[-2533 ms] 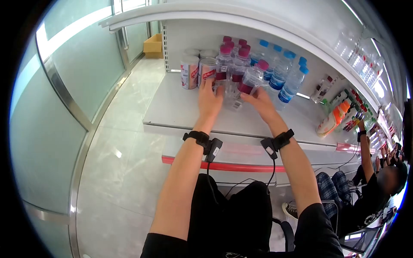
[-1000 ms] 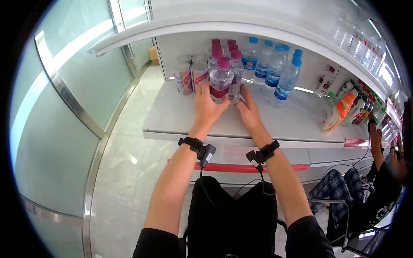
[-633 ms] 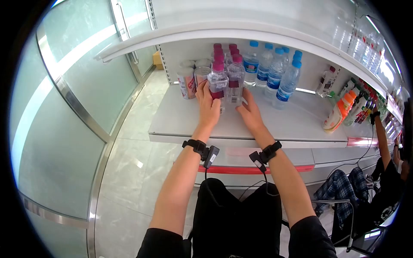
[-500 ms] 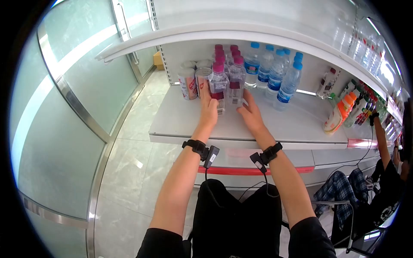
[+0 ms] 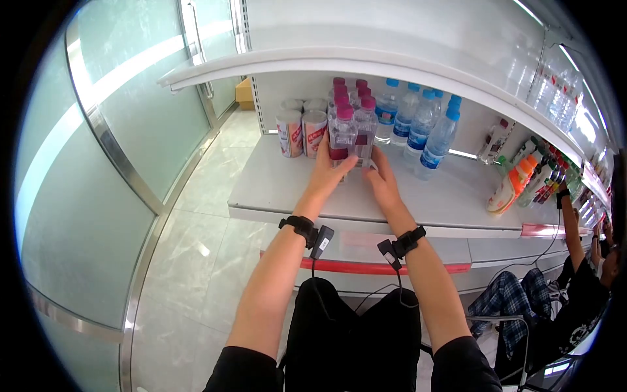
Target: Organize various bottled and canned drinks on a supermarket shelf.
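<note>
Two front bottles with pink caps stand upright on the white shelf, side by side: a left pink-capped bottle and a right pink-capped bottle. My left hand wraps the left one, fingers along its left side and thumb across the front. Against the right bottle's lower right side, my right hand is curled with its thumb at the front. Several more pink-capped bottles line up behind. Close to my left fingers are printed cans.
Blue-capped water bottles stand right of my right hand. An orange-capped bottle leans farther right. The upper shelf edge overhangs the bottles. Another person's arm reaches into the shelf at the far right. Glass doors are on the left.
The left front bottle has moved right, away from the cans and closer to its neighbour. My left thumb now crosses its front. My view has shifted slightly.
</note>
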### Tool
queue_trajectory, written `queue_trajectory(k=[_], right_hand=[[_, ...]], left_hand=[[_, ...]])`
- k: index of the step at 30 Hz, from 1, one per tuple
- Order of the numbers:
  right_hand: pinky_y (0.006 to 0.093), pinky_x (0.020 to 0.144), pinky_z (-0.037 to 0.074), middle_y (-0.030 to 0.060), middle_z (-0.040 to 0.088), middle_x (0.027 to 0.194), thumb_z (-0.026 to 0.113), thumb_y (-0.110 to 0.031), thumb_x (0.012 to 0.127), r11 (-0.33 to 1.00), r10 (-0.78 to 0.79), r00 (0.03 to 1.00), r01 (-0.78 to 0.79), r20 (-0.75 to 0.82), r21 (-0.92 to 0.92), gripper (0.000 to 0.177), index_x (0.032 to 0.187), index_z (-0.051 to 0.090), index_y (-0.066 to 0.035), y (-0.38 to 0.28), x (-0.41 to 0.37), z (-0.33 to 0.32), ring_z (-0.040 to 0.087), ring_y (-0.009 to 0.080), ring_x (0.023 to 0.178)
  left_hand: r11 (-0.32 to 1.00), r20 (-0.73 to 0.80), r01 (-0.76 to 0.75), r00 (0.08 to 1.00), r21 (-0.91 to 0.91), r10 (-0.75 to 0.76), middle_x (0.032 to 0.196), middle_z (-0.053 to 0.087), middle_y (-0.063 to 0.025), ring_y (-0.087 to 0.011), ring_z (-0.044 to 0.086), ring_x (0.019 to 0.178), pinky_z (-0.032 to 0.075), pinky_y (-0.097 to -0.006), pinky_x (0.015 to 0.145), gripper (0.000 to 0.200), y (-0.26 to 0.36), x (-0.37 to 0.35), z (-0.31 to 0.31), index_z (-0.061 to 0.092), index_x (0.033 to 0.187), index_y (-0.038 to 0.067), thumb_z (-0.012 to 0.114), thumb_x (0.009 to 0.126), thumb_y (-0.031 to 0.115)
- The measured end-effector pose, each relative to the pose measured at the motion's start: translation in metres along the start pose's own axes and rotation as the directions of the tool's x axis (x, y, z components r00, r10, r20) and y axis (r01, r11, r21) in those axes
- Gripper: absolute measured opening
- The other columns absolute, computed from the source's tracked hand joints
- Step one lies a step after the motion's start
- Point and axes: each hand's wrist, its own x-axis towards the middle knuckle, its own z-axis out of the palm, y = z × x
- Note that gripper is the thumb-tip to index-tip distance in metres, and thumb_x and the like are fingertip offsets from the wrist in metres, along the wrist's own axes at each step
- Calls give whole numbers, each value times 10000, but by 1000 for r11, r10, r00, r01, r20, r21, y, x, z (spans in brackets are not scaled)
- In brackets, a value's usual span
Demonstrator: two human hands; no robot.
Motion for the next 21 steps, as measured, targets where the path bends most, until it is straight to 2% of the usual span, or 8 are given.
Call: queue_trajectory(k=[2,4,7,11,13,16,20,21], right_hand=[[408,1173,256,187,329,1552,615,-232,909,1000,12,1000,-12,5,20,766,1528,231,6,-7,5,-1,319,294,1439],[396,1196,184,184,268,1585,538,-454,974,972,163,985,-152,-50,176,809,1536,203,21,-4,17,-4,268,282,1463],[388,1211,108,170,191,1616,405,-623,978,946,231,973,-219,-24,237,889,1551,156,9,-2,49,-14,187,273,1490],[376,1217,60,146,148,1632,319,-687,968,910,247,967,-253,60,329,915,1562,135,-17,0,85,-20,123,266,1506],[376,1217,66,132,137,1636,309,-685,971,852,204,956,-279,211,442,912,1566,105,-24,-1,95,-20,121,268,1507],[378,1205,112,106,246,1608,384,-692,950,829,385,923,-349,6,437,902,1552,208,-45,-17,99,-3,217,243,1473],[373,1184,201,107,308,1582,329,-692,966,851,341,939,-326,40,412,858,1542,270,-59,-34,102,2,306,265,1434],[374,1170,230,99,343,1564,339,-694,963,916,242,968,-250,64,313,843,1529,308,-70,-27,105,-1,339,267,1411]], left_hand=[[953,-61,-2,998,302,22,1393,501,-141,-235,509,1265,394,-357,1058,896,7,0,0,344,1468,8,821,750,254],[955,-70,5,997,295,17,1357,532,-141,-238,530,1238,403,-357,1048,893,3,2,-2,369,1447,9,836,727,256],[936,-92,13,996,352,21,1302,576,-141,-241,561,1197,419,-356,1029,882,2,3,-2,398,1420,6,852,701,241],[909,-97,2,994,416,42,1290,584,-145,-235,569,1188,430,-357,1018,873,-7,4,-5,396,1414,-3,852,699,206],[920,-81,15,997,392,18,1350,528,-190,-285,537,1238,424,-374,1039,970,-16,6,-9,333,1452,-29,861,674,208],[934,-70,31,998,355,-6,1417,460,-233,-327,503,1287,419,-390,1058,1067,-22,7,-10,267,1492,-53,874,653,206],[966,-79,43,997,256,-23,1417,449,-225,-297,503,1277,422,-382,1054,1060,-7,4,-3,265,1496,-43,882,668,197],[965,-79,45,997,258,-26,1417,449,-225,-297,503,1277,422,-382,1054,1060,-9,5,-4,265,1496,-43,882,668,197]])
